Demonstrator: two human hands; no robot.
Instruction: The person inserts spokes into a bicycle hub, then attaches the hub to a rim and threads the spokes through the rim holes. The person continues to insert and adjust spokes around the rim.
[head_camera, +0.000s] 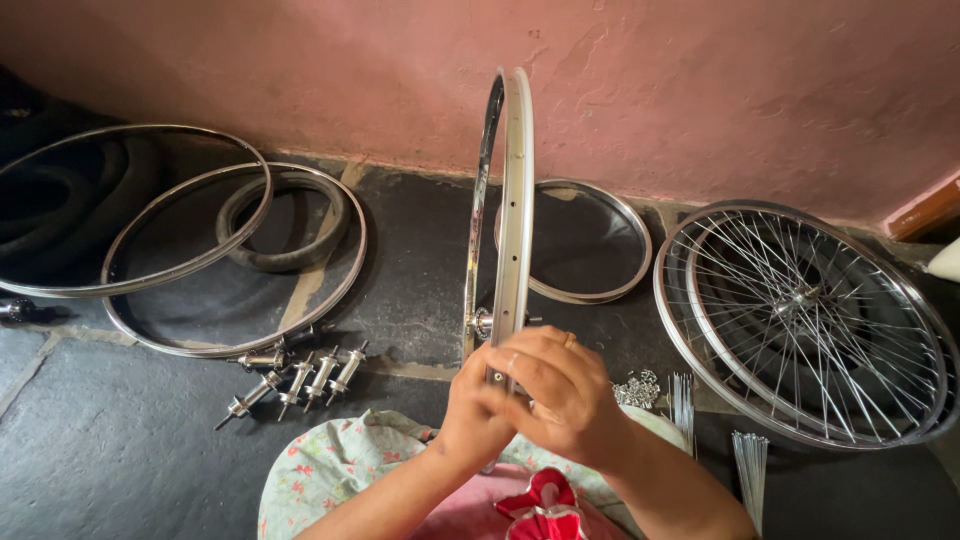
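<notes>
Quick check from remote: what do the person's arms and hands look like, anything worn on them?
Both forearms are bare, with no sleeves, gloves or wristwear in view. The right hand wears a thin ring on one finger. The left hand shows nothing worn, though it is partly hidden behind the right.

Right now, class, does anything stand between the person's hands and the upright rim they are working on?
Nothing visible does. Both hands, left and right, are already at the bottom of the upright rim, beside its hub. The hands hide the exact grip.

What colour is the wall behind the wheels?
Pink, with rough, patchy plaster. The wall shows best in the head view.
</notes>
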